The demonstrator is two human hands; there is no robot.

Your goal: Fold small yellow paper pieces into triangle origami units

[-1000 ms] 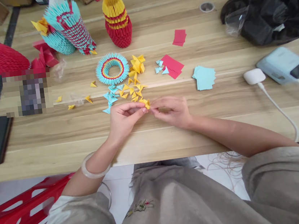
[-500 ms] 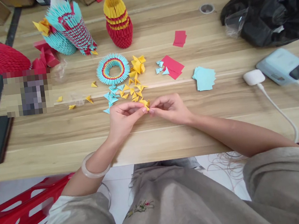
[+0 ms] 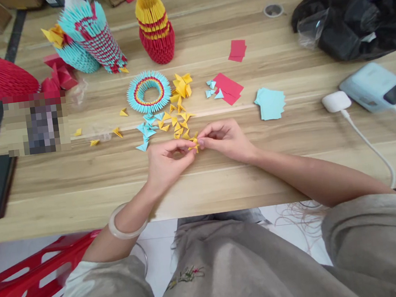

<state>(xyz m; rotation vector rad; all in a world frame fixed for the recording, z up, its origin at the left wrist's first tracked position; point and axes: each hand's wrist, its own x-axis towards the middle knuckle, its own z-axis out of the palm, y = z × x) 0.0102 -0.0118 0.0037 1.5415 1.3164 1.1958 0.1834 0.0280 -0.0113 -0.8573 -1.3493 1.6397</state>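
My left hand (image 3: 166,161) and my right hand (image 3: 226,140) meet over the wooden table (image 3: 293,156), both pinching small yellow folded paper pieces (image 3: 193,144) between the fingertips. Just beyond lies a scatter of yellow and light blue folded triangles (image 3: 169,120). Behind them rests a flat ring of blue, red and yellow paper units (image 3: 148,91). A white bangle (image 3: 122,225) sits on my left wrist.
Paper vases stand at the back: blue-red (image 3: 92,34), yellow-red (image 3: 155,28), and a red one lying at left (image 3: 0,79). Red sheets (image 3: 228,88), a blue stack (image 3: 271,102), a white charger (image 3: 336,101) with cable, a grey device (image 3: 374,84) and a black bag (image 3: 357,8) lie right.
Both hands shifted slightly: the left hand dropped a little toward me, the right hand rose and its fingers closed in on the yellow pieces.
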